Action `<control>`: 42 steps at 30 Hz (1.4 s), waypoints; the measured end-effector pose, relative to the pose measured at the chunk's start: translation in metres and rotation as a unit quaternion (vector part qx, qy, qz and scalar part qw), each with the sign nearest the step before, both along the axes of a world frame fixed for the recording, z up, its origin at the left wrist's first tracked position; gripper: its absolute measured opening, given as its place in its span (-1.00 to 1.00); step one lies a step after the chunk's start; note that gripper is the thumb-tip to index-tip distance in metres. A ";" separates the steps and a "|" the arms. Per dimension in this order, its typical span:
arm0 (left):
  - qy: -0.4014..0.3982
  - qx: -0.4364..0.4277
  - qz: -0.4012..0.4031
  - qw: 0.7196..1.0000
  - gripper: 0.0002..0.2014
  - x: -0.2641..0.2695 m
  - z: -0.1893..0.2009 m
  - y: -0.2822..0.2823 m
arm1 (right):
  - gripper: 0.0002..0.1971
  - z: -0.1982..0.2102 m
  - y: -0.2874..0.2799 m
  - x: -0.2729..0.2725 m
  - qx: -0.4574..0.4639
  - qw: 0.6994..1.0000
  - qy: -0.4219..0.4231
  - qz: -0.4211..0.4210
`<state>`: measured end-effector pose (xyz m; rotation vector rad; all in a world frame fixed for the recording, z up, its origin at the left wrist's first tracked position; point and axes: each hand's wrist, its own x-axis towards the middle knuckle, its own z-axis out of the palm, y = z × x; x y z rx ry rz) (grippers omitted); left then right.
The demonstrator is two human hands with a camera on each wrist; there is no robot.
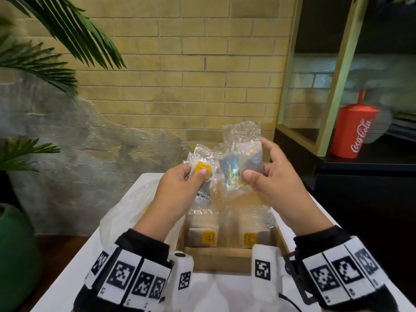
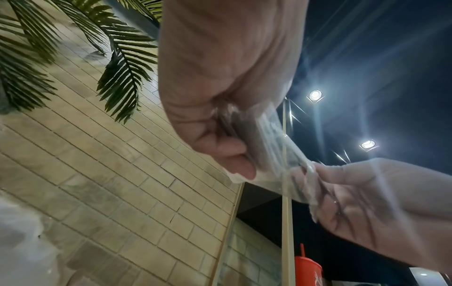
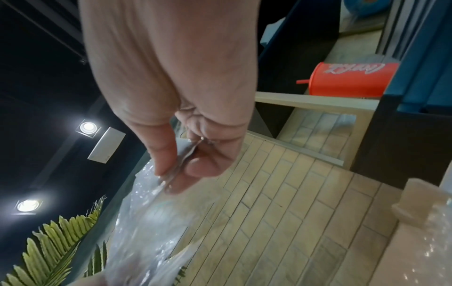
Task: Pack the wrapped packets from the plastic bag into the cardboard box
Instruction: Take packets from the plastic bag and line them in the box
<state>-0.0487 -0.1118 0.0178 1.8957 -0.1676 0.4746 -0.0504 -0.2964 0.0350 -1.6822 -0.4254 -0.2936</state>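
Observation:
Both hands are raised above the cardboard box (image 1: 221,255). My left hand (image 1: 193,176) pinches a clear wrapped packet (image 1: 201,164) with a yellow sticker under the thumb. My right hand (image 1: 258,167) grips a second wrapped packet (image 1: 240,158) between thumb and fingers. The two packets touch in the middle. Inside the box stand rows of wrapped packets (image 1: 203,235) with yellow stickers facing me. The white plastic bag (image 1: 128,212) lies left of the box, partly behind my left forearm. In the left wrist view the left hand (image 2: 244,154) pinches the crinkled wrap (image 2: 274,135); in the right wrist view the right hand (image 3: 176,170) pinches wrap (image 3: 156,216).
The box sits on a white table (image 1: 74,273) against a brick wall (image 1: 180,64). A red Coca-Cola cup (image 1: 353,129) stands on a dark shelf to the right. Palm fronds (image 1: 56,41) and a green pot (image 1: 15,255) are at the left.

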 end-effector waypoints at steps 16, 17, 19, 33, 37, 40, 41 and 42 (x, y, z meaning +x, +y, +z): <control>0.156 -0.017 -0.215 0.964 -0.23 -0.008 0.002 -0.003 | -0.80 0.001 -0.001 -0.003 -0.151 0.988 -0.041 -0.009; 0.162 -0.017 -0.219 0.962 -0.38 -0.008 0.002 -0.003 | -0.78 0.001 0.001 -0.004 -0.149 0.988 -0.043 -0.011; 0.168 -0.027 -0.220 0.961 -0.55 -0.008 0.001 -0.004 | -0.74 0.000 0.004 -0.004 -0.135 0.990 -0.041 -0.020; 0.096 -0.139 -0.094 0.981 -0.82 -0.011 0.006 -0.020 | -0.87 -0.011 0.018 0.004 -0.094 0.988 0.009 -0.118; 0.119 -0.140 -0.119 0.976 -0.82 -0.016 0.007 -0.029 | -0.68 -0.009 0.028 -0.002 -0.131 0.987 0.039 -0.083; 0.121 -0.150 -0.116 0.974 -0.81 -0.018 0.008 -0.029 | -0.59 -0.009 0.023 -0.001 -0.140 0.985 0.044 -0.093; 0.119 -0.153 -0.113 0.974 -0.82 -0.018 0.010 -0.029 | -0.65 -0.009 0.022 0.000 -0.141 0.985 0.039 -0.090; 0.116 -0.160 -0.106 0.975 -0.82 -0.018 0.010 -0.028 | -0.72 -0.010 0.020 0.000 -0.139 0.985 0.037 -0.090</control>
